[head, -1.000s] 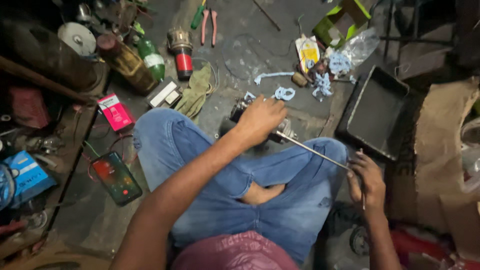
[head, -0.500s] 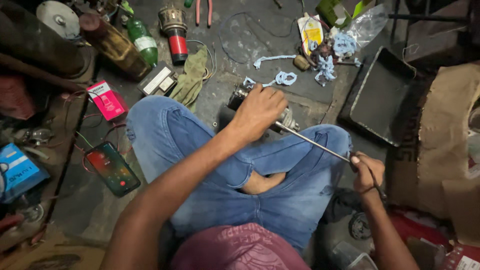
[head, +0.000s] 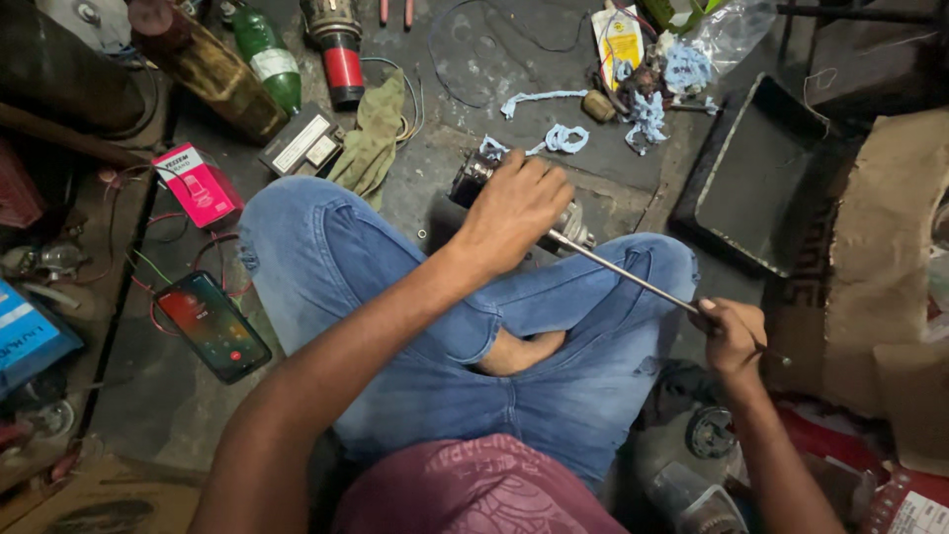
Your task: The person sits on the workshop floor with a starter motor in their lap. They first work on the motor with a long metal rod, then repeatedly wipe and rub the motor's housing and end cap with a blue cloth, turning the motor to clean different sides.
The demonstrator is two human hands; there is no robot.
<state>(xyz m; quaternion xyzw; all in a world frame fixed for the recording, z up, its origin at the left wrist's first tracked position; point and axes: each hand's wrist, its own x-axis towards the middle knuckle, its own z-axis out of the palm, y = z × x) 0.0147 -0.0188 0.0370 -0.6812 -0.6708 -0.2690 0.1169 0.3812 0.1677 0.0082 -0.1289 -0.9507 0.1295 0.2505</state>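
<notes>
Cylindrical motor (head: 474, 178) lies on the floor at twelve o'clock from the crossed knees — the left hand (head: 514, 210) wraps closed over it. At four o'clock, the right hand (head: 733, 336) is fisted tight around a long thin metal rod (head: 623, 275) — its tip meets the motor.

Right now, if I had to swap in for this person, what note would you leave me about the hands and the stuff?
Left hand: clamped over the motor on the floor, between the knees.
Right hand: grips the far end of the rod, whose tip meets the motor's end.
Nearby: tray to the right, phone to the left, blue rags beyond.
Done: rod is seated at the motor.
Left: rod isn't out; motor isn't apart.
</notes>
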